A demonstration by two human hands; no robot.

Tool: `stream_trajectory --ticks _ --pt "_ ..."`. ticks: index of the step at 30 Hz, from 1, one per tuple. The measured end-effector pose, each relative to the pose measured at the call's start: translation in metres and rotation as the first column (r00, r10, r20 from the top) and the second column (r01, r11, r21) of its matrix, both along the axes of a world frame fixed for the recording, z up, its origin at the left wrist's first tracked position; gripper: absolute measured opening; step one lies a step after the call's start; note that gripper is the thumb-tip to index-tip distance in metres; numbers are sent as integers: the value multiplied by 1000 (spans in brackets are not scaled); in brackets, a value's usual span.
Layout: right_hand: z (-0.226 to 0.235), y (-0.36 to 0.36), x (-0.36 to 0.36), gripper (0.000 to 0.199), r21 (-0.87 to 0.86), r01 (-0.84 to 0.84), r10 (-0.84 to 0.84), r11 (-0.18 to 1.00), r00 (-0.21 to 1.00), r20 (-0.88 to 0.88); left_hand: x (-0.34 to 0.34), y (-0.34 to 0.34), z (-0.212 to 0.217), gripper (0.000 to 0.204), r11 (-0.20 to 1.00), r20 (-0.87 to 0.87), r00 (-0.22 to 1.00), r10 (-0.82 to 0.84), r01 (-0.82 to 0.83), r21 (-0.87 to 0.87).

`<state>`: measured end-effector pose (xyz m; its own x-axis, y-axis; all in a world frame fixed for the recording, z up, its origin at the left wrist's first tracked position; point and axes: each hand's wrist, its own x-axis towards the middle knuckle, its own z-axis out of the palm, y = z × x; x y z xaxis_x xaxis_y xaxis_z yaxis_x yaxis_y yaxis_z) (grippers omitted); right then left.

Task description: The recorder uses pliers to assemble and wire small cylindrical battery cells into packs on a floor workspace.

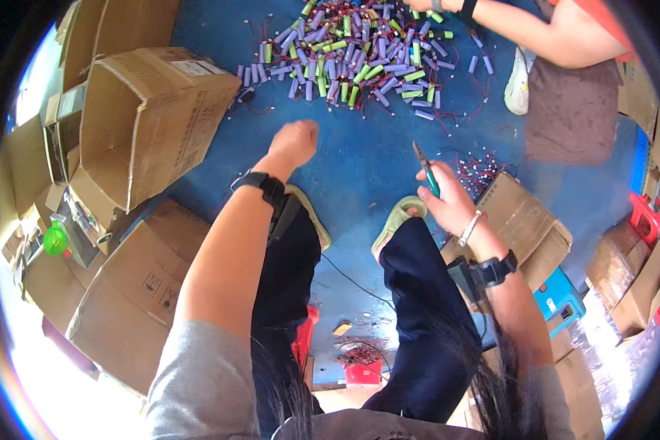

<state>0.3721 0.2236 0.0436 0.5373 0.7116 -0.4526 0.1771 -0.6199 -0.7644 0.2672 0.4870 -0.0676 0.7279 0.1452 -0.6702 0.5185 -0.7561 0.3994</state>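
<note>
My left hand point(297, 141) is closed above the blue floor, near the close edge of a large heap of purple and green battery cells point(359, 55) with red and black wires. Whatever is in its curled fingers, if anything, is hidden. In my right hand point(451, 199) I hold a pair of pliers point(428, 173) with teal handles, their narrow tip pointing away from me towards the heap. Beyond the right hand lies a small pile of red and black wire pieces with white ends point(480, 169).
An open cardboard box point(172, 110) stands on the left, with more cardboard point(147, 271) nearer me. A flattened box point(524, 227) and blue plastic stool point(561, 297) are at right. Another person's arm point(521, 33) reaches over the heap. A red container point(363, 372) sits behind my feet.
</note>
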Motion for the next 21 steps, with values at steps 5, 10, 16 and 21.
stream_trajectory --ticks 5,10,16,21 --pt "-66 -11 24 20 -125 -165 164 978 986 -16 32 5 -52 18 955 247 923 295 -290 -58" --pt "-121 -23 42 23 -205 -121 152 971 979 140 56 -3 -80 17 986 428 897 111 -153 64" --pt "-170 -18 36 27 -86 -340 350 937 897 271 92 -14 -88 19 970 587 809 -40 -109 216" --pt "-159 -15 51 30 -256 -412 472 874 845 251 98 -12 -86 17 942 566 816 114 -269 199"
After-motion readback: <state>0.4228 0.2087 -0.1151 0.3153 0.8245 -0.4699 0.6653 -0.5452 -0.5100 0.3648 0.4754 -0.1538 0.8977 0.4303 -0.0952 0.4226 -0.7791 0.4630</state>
